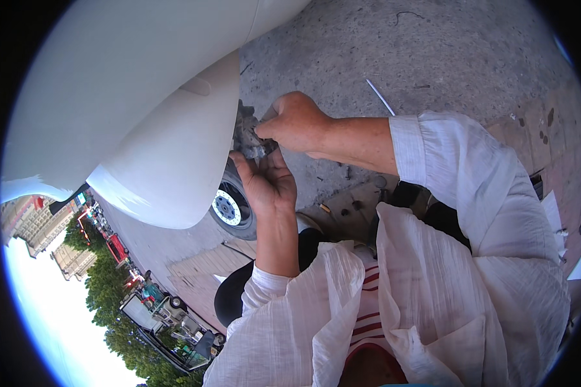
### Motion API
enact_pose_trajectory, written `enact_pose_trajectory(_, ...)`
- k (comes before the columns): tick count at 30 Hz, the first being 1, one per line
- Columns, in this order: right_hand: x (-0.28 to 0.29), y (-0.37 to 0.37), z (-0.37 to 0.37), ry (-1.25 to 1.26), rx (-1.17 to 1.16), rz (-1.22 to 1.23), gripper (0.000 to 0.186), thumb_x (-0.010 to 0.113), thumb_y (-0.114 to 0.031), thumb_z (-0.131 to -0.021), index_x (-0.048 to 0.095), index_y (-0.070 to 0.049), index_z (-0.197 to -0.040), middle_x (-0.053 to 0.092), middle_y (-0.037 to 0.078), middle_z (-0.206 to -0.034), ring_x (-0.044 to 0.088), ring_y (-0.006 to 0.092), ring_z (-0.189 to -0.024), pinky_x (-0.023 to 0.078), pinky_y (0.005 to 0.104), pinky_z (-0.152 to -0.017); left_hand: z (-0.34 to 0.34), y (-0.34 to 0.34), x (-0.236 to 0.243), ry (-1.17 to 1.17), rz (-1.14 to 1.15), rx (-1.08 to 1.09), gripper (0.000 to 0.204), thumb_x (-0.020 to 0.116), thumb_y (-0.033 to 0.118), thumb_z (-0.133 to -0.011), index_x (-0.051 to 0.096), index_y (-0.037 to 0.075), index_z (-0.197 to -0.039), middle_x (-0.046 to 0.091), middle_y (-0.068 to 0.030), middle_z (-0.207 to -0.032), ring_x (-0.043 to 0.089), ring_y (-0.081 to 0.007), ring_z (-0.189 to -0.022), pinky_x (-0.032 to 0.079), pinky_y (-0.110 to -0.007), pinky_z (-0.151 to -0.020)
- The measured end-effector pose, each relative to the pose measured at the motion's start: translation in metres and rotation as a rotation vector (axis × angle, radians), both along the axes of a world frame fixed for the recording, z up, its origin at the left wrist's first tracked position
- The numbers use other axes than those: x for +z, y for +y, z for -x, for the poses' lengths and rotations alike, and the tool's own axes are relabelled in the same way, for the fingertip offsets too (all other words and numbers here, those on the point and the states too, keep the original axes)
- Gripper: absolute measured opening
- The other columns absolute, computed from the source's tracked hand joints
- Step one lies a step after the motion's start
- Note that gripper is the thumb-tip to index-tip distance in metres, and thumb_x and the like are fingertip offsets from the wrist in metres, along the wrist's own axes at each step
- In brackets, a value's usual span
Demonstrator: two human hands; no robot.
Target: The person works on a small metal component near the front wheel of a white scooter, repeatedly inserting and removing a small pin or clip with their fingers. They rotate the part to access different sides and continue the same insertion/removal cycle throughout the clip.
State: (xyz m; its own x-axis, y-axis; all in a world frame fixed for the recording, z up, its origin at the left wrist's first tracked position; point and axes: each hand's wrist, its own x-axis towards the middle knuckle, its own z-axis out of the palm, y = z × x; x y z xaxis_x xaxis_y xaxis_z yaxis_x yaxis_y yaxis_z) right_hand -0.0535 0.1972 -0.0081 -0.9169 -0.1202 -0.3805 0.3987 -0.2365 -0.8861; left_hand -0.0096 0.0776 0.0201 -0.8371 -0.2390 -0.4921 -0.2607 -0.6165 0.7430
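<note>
Under the edge of a white curved body panel (161, 168), a greyish metal mechanical part (245, 129) sits between my hands. My right hand (294, 126) grips it from the upper right, fingers curled onto it. My left hand (271, 184) is cupped around its lower side, thumb up against it and fingers partly behind it. A black tyre with a silver brake disc (228, 206) lies below the panel, just left of my left wrist. The far side of the metal part is hidden by the panel and my fingers.
A thin pale rod (381, 98) lies on the concrete ground (471, 51). Small dark parts (345, 211) and paving slabs are near my knees. At the far lower left are parked small vehicles (168, 322), trees (110, 303) and buildings.
</note>
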Motion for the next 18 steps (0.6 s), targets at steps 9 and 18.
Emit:
enact_pose_trajectory(9, -0.002, 0.000, 0.004, 0.001, 0.033, -0.027, 0.028, 0.072, -0.013, -0.074, 0.068, 0.012, -0.085, 0.067, 0.022, -0.079, 0.065, 0.0224, -0.070, 0.052, 0.0341, -0.065, 0.001, 0.000, 0.000, 0.009, -0.023, 0.002, 0.047, 0.056, 0.034, -0.096, 0.048, 0.001, -0.128, 0.057, -0.0104, -0.128, 0.056, -0.0207, -0.120, 0.047, -0.033, -0.104)
enact_pose_trajectory(18, -0.002, 0.012, 0.007, -0.056, 0.079, 0.045, 0.030, 0.074, -0.016, -0.077, 0.068, 0.011, -0.090, 0.065, 0.017, -0.076, 0.062, 0.0213, -0.068, 0.051, 0.0333, -0.056, 0.002, -0.004, -0.005, 0.023, -0.007, 0.000, 0.048, 0.055, 0.037, -0.095, 0.051, 0.000, -0.127, 0.060, -0.0121, -0.126, 0.055, -0.0227, -0.120, 0.044, -0.036, -0.107)
